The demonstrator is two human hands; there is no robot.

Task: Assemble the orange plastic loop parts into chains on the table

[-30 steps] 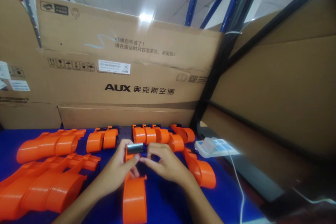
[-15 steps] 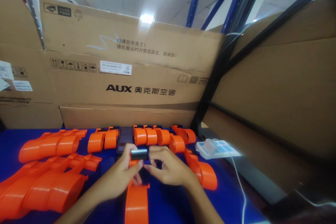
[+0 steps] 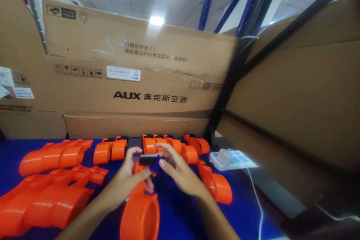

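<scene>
My left hand (image 3: pixel 131 178) is closed around the neck of an orange plastic tape dispenser (image 3: pixel 140 213), whose round hoop hangs below the fingers. Across its top lies a dark roller (image 3: pixel 147 160). A small blue piece (image 3: pixel 155 165) sits at the roller's right end, pinched between thumb and fingers of my right hand (image 3: pixel 177 170). My left thumb reaches close to that blue piece. Whether it is fixed to the dispenser I cannot tell, as fingers cover the joint.
Orange dispensers with dark tops (image 3: pixel 160 145) line the back of the blue tablecloth (image 3: pixel 180 217), beside a dark phone-like slab (image 3: pixel 135 142). Stacked orange pieces (image 3: pixel 56 198) lie at left. A white power strip (image 3: pixel 233 159) with a cable is at right. Cardboard (image 3: pixel 140 116) walls the back.
The dispenser has turned, its hoop swinging left and showing its opening. The roller's top looks darker, and more of the blue piece shows. My right hand has moved over the roller's end.
</scene>
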